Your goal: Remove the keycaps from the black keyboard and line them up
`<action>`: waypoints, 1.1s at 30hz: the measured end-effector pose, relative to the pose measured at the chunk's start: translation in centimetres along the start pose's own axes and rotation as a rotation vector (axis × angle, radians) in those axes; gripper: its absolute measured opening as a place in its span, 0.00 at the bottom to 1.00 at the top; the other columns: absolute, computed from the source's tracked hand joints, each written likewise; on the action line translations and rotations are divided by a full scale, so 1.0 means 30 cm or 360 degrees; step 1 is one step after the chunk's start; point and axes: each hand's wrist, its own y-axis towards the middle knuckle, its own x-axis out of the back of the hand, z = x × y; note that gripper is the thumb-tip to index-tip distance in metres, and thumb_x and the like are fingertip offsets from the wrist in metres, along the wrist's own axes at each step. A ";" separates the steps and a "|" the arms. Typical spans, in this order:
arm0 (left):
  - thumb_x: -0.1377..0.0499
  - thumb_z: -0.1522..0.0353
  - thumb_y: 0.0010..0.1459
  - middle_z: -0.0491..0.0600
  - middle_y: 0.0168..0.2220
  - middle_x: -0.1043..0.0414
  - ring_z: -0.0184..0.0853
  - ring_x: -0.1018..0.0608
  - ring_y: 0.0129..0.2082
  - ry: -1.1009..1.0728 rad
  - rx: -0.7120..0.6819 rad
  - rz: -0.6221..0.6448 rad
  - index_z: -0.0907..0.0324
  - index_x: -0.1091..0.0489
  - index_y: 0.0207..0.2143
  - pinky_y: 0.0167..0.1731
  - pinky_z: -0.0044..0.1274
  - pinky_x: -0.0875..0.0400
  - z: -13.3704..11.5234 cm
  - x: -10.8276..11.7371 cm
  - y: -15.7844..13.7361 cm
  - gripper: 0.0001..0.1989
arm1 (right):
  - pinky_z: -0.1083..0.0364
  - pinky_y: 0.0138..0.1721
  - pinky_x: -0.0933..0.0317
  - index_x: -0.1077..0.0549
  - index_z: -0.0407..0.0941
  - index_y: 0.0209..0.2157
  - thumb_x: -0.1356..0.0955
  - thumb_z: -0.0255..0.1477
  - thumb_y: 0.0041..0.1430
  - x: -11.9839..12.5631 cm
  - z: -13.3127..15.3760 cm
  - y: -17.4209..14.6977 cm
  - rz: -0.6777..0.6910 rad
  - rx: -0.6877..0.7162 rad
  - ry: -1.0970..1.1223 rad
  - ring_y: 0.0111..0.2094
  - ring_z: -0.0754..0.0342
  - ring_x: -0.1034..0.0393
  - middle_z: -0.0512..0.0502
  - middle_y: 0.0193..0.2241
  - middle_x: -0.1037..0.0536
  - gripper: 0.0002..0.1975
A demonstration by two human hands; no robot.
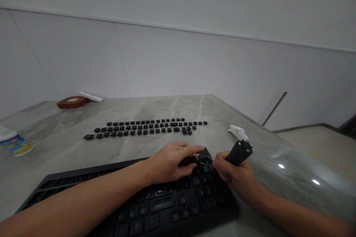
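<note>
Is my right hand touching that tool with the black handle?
Touching. The head view shows the right hand wrapped around the black handle, with no gap between them.

Pale wall [155, 63], marbled tabletop [274, 155], light floor [311, 139].

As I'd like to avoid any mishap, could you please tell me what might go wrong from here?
The wire-ended tool in the right hand could slip and nip the left hand, whose fingertips are close by. The loose keycaps, lying in rows beyond the keyboard, might scatter if it were shoved forward.
</note>
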 end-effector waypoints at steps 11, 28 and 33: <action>0.42 0.75 0.59 0.52 0.43 0.22 0.34 0.19 0.43 -0.0184 0.0196 -0.0155 0.60 0.36 0.49 0.43 0.24 0.25 0.008 -0.002 -0.010 0.15 | 0.56 0.24 0.48 0.37 0.46 0.17 0.39 0.42 0.61 0.011 0.034 0.016 0.0066 0.0229 -0.0502 0.19 0.57 0.42 0.53 0.15 0.38 0.22; 0.42 0.70 0.65 0.50 0.38 0.22 0.33 0.21 0.37 0.0020 0.0025 -0.0183 0.61 0.29 0.45 0.38 0.24 0.24 0.014 0.006 -0.003 0.07 | 0.49 0.45 0.38 0.33 0.45 0.18 0.37 0.40 0.63 0.030 0.027 0.033 -0.0197 0.0616 -0.0370 0.38 0.48 0.31 0.44 0.34 0.25 0.21; 0.44 0.69 0.66 0.52 0.41 0.22 0.34 0.20 0.38 0.0033 0.0042 -0.0139 0.60 0.32 0.47 0.39 0.25 0.23 0.009 0.006 -0.006 0.08 | 0.55 0.23 0.46 0.39 0.46 0.16 0.38 0.39 0.64 0.033 0.033 0.024 -0.0119 0.0572 -0.0675 0.18 0.57 0.44 0.53 0.15 0.39 0.23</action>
